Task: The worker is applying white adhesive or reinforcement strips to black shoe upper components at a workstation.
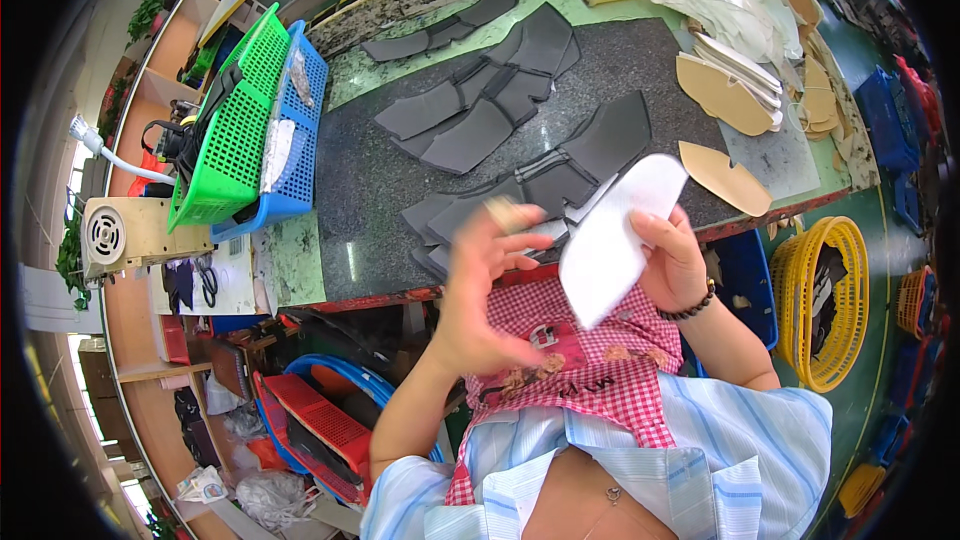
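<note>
**Right hand is holding a white piece over the bench's front edge**

Good handling probably means supporting the piece lightly from the left, keeping its middle flat and gripping only its right margin.

The left hand (490, 290) is blurring beside the black panels (605, 140), its fingers standing wide and apparently holding nothing. The white piece (618, 240) is slanting above the bench (298, 275); the right hand (678, 265) is pinching it between thumb and fingers.

Workshop. Dark cut pieces (468, 140) lie on the worktop (640, 55). Yellow basket (787, 320) near it holds dark material (827, 285).
</note>
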Demonstrator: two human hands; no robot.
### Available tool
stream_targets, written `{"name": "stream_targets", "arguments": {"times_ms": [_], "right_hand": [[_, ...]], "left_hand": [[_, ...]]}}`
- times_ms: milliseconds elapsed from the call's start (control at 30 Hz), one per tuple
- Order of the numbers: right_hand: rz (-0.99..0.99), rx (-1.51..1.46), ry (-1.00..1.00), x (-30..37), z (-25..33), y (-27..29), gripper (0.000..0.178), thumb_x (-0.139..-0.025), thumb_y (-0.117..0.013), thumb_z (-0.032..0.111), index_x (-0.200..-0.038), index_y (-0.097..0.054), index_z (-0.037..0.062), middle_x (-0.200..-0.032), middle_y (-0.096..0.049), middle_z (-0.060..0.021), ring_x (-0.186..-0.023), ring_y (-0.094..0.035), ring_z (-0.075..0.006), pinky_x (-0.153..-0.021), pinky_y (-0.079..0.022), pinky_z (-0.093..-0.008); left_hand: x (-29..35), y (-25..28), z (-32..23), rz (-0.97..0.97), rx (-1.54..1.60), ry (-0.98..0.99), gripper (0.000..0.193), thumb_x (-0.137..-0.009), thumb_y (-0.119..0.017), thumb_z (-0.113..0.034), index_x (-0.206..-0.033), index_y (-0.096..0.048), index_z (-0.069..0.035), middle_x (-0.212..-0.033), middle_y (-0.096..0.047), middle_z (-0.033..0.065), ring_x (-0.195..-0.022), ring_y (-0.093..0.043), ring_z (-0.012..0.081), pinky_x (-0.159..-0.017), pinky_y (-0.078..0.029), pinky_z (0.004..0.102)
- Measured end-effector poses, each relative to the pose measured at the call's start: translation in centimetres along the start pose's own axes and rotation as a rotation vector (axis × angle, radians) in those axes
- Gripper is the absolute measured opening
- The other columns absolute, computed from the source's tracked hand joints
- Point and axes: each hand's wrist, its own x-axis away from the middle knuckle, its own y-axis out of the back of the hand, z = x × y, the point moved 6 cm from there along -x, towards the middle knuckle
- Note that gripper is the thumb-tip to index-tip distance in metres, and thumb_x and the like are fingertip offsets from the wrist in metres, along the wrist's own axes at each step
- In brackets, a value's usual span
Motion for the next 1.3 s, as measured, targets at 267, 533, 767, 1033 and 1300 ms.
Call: {"name": "stream_targets", "arguments": {"times_ms": [267, 533, 767, 1033, 1300], "right_hand": [[0.079, 1.313, 0.612, -6.4, 2.8, -2.8, 0.024, -0.081, -0.071, 0.022, -0.089, -0.064, 0.0004, -0.092, -0.060, -0.0107, -0.078, -0.063, -0.0264, -0.070, -0.050, -0.0336], [0.090, 1.507, 0.483, -9.0, 0.7, -0.6, 0.034, -0.079, -0.072, 0.025, -0.101, -0.062, 0.0006, -0.101, -0.060, -0.0129, -0.092, -0.061, -0.0303, -0.079, -0.049, -0.0367], [0.356, 2.048, 0.931, -4.5, 0.2, -6.3, 0.082, -0.065, -0.079, 0.039, -0.134, -0.046, 0.0085, -0.132, -0.048, -0.0140, -0.125, -0.043, -0.0355, -0.103, -0.034, -0.0529], [0.264, 1.729, 0.631, -4.5, 1.7, -2.7, 0.052, -0.072, -0.077, 0.026, -0.120, -0.060, 0.0112, -0.131, -0.054, -0.0145, -0.122, -0.050, -0.0331, -0.105, -0.034, -0.0511], [-0.136, 1.985, 0.997, -2.6, 10.8, 6.3, 0.018, -0.082, -0.069, 0.011, -0.096, -0.067, 0.0007, -0.103, -0.067, -0.0146, -0.093, -0.063, -0.0329, -0.081, -0.050, -0.0406]], "left_hand": [[-2.5, 2.9, 8.9, -0.342, -0.047, 0.345, 0.058, -0.083, -0.068, -0.001, -0.131, -0.036, -0.005, -0.081, -0.062, 0.0048, -0.070, -0.058, 0.0068, -0.062, -0.047, 0.0204], [-2.6, 4.6, 12.4, -0.379, -0.013, 0.569, 0.056, -0.082, -0.073, -0.008, -0.127, -0.039, -0.004, -0.080, -0.064, 0.0058, -0.061, -0.057, 0.0064, -0.049, -0.044, 0.0182], [-3.5, 4.7, 11.6, -0.260, -0.230, 0.667, 0.053, -0.081, -0.071, -0.005, -0.126, -0.043, -0.005, -0.078, -0.063, 0.0065, -0.054, -0.056, 0.0075, -0.043, -0.043, 0.0223], [-11.2, 3.7, 9.7, 0.038, -1.420, -0.202, 0.054, -0.073, -0.069, -0.005, -0.122, -0.048, -0.008, -0.101, -0.065, 0.0159, -0.088, -0.064, 0.0354, -0.076, -0.052, 0.0437], [-7.8, 6.2, 7.6, -0.094, -1.289, -0.256, 0.038, -0.080, -0.055, -0.001, -0.118, -0.053, -0.003, -0.091, -0.067, 0.0146, -0.087, -0.066, 0.0319, -0.074, -0.052, 0.0378]]}}
